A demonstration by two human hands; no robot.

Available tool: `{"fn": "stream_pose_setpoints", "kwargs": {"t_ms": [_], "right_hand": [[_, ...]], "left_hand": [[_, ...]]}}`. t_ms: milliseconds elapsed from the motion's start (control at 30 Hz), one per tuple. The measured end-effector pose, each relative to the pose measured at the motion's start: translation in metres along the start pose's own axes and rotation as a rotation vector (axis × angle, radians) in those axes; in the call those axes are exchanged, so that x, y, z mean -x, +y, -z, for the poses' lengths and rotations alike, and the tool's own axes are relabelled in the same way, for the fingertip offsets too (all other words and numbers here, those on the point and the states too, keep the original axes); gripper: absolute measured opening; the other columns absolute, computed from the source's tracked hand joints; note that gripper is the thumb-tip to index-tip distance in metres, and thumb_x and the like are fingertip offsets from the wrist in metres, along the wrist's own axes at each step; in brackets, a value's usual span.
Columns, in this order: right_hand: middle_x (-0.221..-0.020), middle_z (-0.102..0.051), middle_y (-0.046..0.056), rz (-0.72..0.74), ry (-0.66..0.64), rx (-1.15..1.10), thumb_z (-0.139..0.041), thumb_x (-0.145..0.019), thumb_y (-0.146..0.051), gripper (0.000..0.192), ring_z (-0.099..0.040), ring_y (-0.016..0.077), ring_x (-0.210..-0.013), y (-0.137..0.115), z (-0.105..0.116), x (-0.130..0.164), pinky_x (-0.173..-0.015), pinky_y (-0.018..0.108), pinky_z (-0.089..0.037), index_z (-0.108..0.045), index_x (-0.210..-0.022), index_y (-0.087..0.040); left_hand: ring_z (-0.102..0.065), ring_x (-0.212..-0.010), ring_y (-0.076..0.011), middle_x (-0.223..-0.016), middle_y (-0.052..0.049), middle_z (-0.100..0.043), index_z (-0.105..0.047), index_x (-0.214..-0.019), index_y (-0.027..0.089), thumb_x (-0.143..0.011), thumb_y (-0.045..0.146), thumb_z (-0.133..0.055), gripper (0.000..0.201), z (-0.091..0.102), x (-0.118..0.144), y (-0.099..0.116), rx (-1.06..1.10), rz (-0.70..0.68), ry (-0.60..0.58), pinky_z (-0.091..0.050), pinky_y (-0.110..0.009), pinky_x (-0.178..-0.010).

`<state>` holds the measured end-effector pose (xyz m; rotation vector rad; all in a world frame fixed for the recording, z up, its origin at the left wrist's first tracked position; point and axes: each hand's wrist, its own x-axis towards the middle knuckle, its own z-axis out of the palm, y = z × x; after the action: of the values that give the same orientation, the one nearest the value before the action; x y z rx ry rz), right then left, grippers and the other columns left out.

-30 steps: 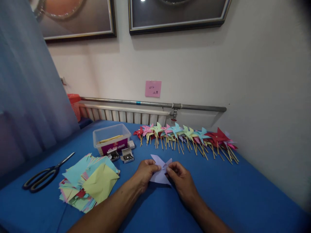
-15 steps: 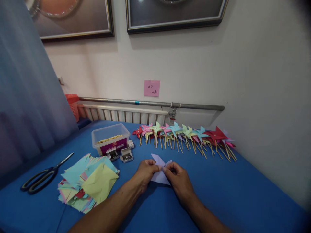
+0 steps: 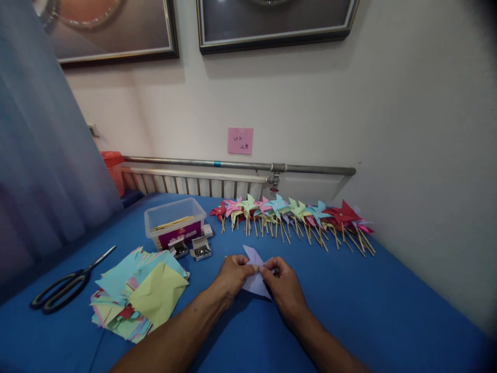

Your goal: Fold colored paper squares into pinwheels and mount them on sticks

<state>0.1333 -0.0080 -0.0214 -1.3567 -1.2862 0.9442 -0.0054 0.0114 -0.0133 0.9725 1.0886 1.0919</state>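
Note:
A lavender paper pinwheel point(image 3: 256, 284) is held between my two hands, just above the blue table. My left hand point(image 3: 234, 275) pinches it near the centre with thumb and fingers. From the other side my right hand point(image 3: 282, 281) grips it, its thumb tip close to the left thumb at the middle. One blade points up and a wide part hangs below the thumbs. My fingers cover the centre, so any pin there is hidden. Beyond my left hand stand small open boxes of metal pins point(image 3: 201, 249).
A pile of cut paper squares point(image 3: 157, 295) lies at left, beside black-handled scissors point(image 3: 73, 282). A clear plastic tub point(image 3: 174, 212) holds thin sticks. Finished pinwheels point(image 3: 277, 207) on sticks lie in a row along the back, near a wall pipe point(image 3: 244, 165).
Both hands stay pinched at the pinwheel's centre, with the right fingers slightly shifted over the right blade. The whole view has moved a little.

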Motion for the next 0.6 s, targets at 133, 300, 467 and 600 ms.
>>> {"fn": "stream_pose_setpoints", "kwargs": {"t_ms": [133,300,467,600], "right_hand": [[-0.058,-0.059,-0.005,-0.057,0.019,-0.076,-0.064,-0.074,-0.04,0.026,-0.052,0.0159,-0.048,0.0014,-0.0014,-0.0009,-0.047,0.027,-0.04,-0.054,-0.09,-0.024],[-0.068,-0.066,-0.002,-0.029,0.019,-0.073,-0.065,-0.075,-0.038,0.041,-0.055,0.0162,-0.051,0.0031,-0.0013,-0.002,-0.049,0.028,-0.042,-0.052,-0.109,-0.021],[-0.077,-0.068,0.001,0.018,0.012,-0.033,-0.067,-0.075,-0.038,0.049,-0.06,0.0181,-0.059,0.0067,0.0006,-0.0021,-0.053,0.028,-0.045,-0.052,-0.118,-0.02],[-0.077,-0.067,0.0,0.036,-0.041,-0.081,-0.068,-0.078,-0.039,0.05,-0.06,0.0177,-0.06,0.007,0.0018,-0.0016,-0.053,0.028,-0.045,-0.051,-0.122,-0.021]], "left_hand": [[-0.045,-0.045,-0.0088,-0.051,0.002,-0.056,-0.053,-0.059,0.017,-0.053,0.031,-0.082,0.032,0.0011,-0.003,-0.0045,0.012,0.001,-0.012,-0.032,-0.023,-0.047],[-0.046,-0.045,-0.0088,-0.052,0.002,-0.056,-0.054,-0.059,0.017,-0.052,0.032,-0.083,0.033,0.0005,-0.0038,-0.0051,0.009,0.006,-0.024,-0.033,-0.023,-0.048],[-0.042,-0.045,-0.0076,-0.05,0.004,-0.053,-0.052,-0.058,0.017,-0.052,0.032,-0.082,0.033,0.0016,-0.003,-0.0032,-0.025,0.005,-0.008,-0.029,-0.022,-0.047],[-0.046,-0.046,-0.0088,-0.051,0.002,-0.056,-0.056,-0.059,0.016,-0.051,0.033,-0.082,0.033,0.0028,-0.0016,-0.0005,0.014,0.031,-0.035,-0.031,-0.023,-0.048]]}}
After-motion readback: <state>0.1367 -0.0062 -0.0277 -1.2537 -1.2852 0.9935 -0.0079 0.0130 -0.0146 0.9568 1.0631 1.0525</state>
